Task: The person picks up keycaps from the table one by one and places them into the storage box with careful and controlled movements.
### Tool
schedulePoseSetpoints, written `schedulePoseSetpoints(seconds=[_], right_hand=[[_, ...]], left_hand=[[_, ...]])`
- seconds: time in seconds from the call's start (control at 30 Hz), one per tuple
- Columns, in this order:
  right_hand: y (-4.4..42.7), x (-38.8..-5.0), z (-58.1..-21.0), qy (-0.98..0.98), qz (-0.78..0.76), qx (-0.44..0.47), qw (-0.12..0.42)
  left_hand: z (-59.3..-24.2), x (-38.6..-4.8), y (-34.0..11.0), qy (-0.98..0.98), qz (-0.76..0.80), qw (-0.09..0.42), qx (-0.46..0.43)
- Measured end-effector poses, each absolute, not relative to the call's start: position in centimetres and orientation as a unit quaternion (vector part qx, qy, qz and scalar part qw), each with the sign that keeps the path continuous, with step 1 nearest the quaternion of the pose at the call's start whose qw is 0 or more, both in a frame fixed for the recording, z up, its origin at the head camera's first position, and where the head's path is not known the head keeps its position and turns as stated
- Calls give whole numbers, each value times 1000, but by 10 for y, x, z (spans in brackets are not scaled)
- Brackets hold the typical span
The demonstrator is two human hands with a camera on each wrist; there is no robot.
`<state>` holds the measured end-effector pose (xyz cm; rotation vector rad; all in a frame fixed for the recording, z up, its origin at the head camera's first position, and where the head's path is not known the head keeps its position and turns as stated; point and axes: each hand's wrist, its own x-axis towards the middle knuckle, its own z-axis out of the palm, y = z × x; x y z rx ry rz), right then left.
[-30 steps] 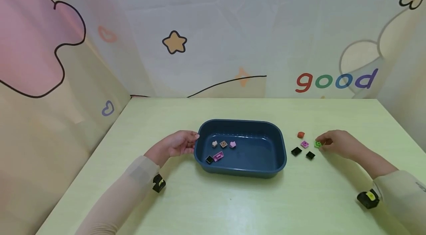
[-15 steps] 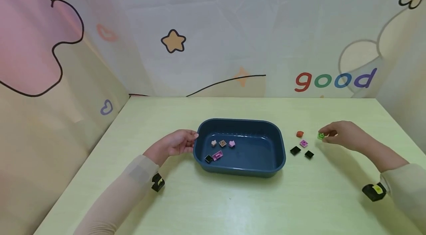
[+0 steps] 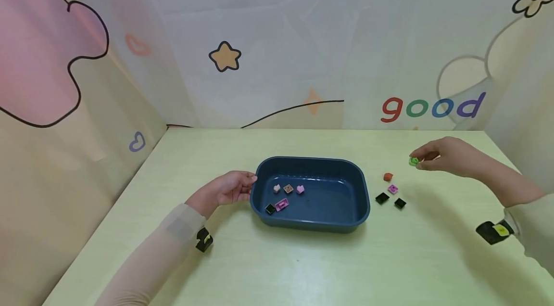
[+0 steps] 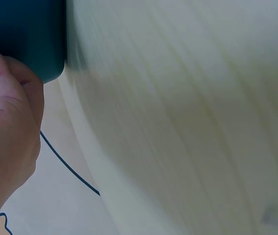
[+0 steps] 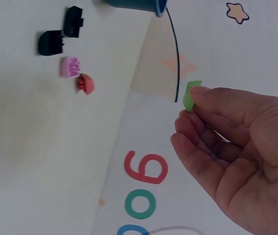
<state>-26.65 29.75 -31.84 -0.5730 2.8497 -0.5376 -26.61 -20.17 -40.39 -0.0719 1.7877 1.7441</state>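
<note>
A dark blue plastic bin (image 3: pixel 329 200) stands mid-table, and my left hand (image 3: pixel 231 187) grips its left rim. In the left wrist view the fingers (image 4: pixel 16 83) lie at the bin's side (image 4: pixel 53 49). My right hand (image 3: pixel 450 156) pinches a small light green toy brick (image 3: pixel 414 161) between thumb and fingertips, above the table. The right wrist view has that brick (image 5: pixel 191 95) at the fingertips. Below the hand lie an orange piece (image 3: pixel 388 177), a pink brick (image 3: pixel 393 189) and two black pieces (image 3: pixel 382 198).
Inside the bin, on its left side, lie several bricks: a white one (image 3: pixel 277 189), a tan one (image 3: pixel 288 189), a light pink one (image 3: pixel 300 189), a longer pink one (image 3: pixel 282 205) and a black one (image 3: pixel 270 209). A printed curtain (image 3: pixel 277 56) hangs behind the table.
My right hand has lifted the green brick off the table and moved it up and away toward the back. The left hand and the bin have stayed in place.
</note>
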Motion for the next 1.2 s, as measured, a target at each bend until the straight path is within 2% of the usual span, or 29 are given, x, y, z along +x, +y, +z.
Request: schedulePoseSetpoints(seconds=[0.67, 1.2], right_hand=[[256, -274, -277, 953, -154, -252, 70], [203, -279, -248, 930, -164, -318, 83]], left_hand=[[-404, -265, -201, 682, 660, 314, -35], [-403, -265, -200, 685, 656, 314, -43]])
